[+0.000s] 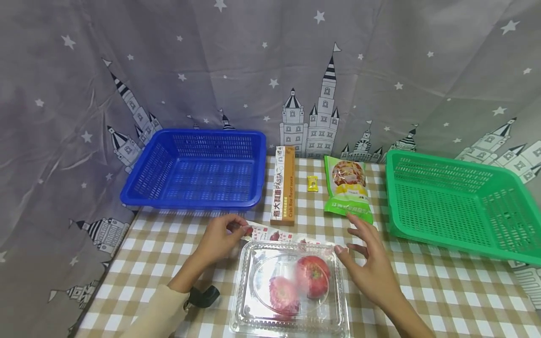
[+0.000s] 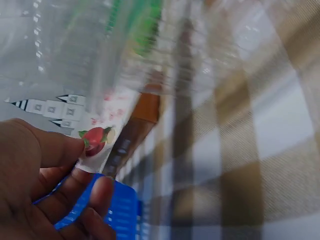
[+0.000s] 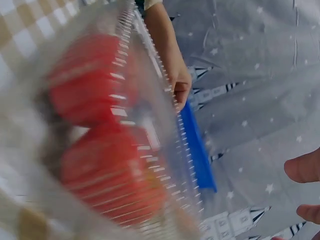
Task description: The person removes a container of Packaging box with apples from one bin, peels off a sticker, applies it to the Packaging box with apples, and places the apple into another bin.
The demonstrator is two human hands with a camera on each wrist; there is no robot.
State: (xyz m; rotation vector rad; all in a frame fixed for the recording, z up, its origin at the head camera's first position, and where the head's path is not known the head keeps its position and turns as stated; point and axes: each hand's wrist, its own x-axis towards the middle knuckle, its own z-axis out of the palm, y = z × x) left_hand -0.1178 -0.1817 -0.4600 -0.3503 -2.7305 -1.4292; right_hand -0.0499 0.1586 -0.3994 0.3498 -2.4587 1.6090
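Note:
My left hand (image 1: 221,239) pinches the left end of a white strip (image 1: 261,231) printed with red fruit, between thumb and fingers. In the left wrist view the strip's end (image 2: 95,142) sits between the thumb and fingertips. The strip runs behind a clear plastic clamshell box (image 1: 239,286), which partly hides it. Inside the lidded box lie two red apples (image 1: 313,277). On the other side, my right hand (image 1: 374,270) has its fingers spread, with the thumb tip right at the box's far right corner. The right wrist view shows those fingertips (image 3: 305,167) apart, with nothing between them.
A blue basket (image 1: 192,206) stands at the back left, a green basket (image 1: 439,239) at the right. Between them lie a pasta box (image 1: 283,188), a small yellow packet (image 1: 312,183) and a green food bag (image 1: 348,188). A starry curtain (image 1: 236,70) hangs behind the checkered tablecloth (image 1: 160,249).

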